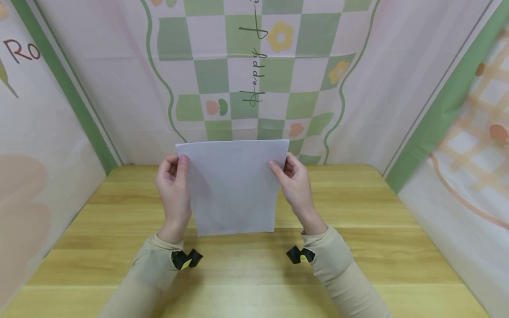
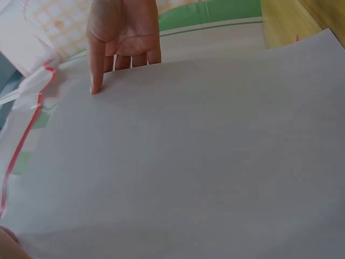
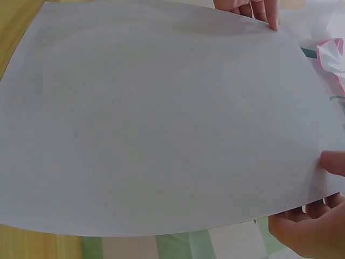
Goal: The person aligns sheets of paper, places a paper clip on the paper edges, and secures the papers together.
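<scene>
A blank white sheet of paper (image 1: 234,190) is held up above the wooden table, its top edge farther from me. My left hand (image 1: 174,190) pinches its left edge near the upper corner, thumb on the near face and fingers behind. On the opposite edge, my right hand (image 1: 296,183) grips the paper the same way. In the left wrist view the sheet (image 2: 188,156) fills most of the picture, with the right hand (image 2: 126,32) at its far edge. The right wrist view shows the paper (image 3: 161,118) slightly bowed, with the right hand (image 3: 312,226) at the lower right.
Beneath the paper lies a wood-grain table (image 1: 238,274). A printed curtain (image 1: 246,75) with green checks and flowers hangs behind its far edge. More printed cloth hangs at the left (image 1: 43,132) and right (image 1: 469,154). Small black devices sit on both wrists.
</scene>
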The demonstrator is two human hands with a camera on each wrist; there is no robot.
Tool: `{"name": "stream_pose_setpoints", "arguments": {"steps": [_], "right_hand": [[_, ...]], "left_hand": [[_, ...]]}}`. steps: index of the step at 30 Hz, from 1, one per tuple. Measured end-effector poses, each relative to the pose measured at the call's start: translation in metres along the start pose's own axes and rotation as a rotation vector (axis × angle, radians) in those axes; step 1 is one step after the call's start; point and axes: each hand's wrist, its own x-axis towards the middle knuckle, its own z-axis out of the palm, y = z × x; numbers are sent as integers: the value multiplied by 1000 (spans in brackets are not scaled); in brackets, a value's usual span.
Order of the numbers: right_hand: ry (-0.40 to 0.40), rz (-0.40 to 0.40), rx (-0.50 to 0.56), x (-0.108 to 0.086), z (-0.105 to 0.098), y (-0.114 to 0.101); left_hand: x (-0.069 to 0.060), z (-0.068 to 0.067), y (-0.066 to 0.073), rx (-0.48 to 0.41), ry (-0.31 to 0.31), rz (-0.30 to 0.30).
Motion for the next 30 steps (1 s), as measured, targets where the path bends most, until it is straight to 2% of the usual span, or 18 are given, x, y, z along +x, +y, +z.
{"name": "stream_pose_setpoints", "arguments": {"steps": [9,12,20,30], "right_hand": [[10,0,-6,0,-1,-1],[16,3,-11,0,-2,-1],[27,15,-19,-1,-4,2],[25,40,-20,-3,-11,9]], "left_hand": [[4,3,3,-114,93,-34],[5,3,4,-129,106,-42],[5,3,3,-218,104,-31],[5,1,0,-260,89,-9]]}}
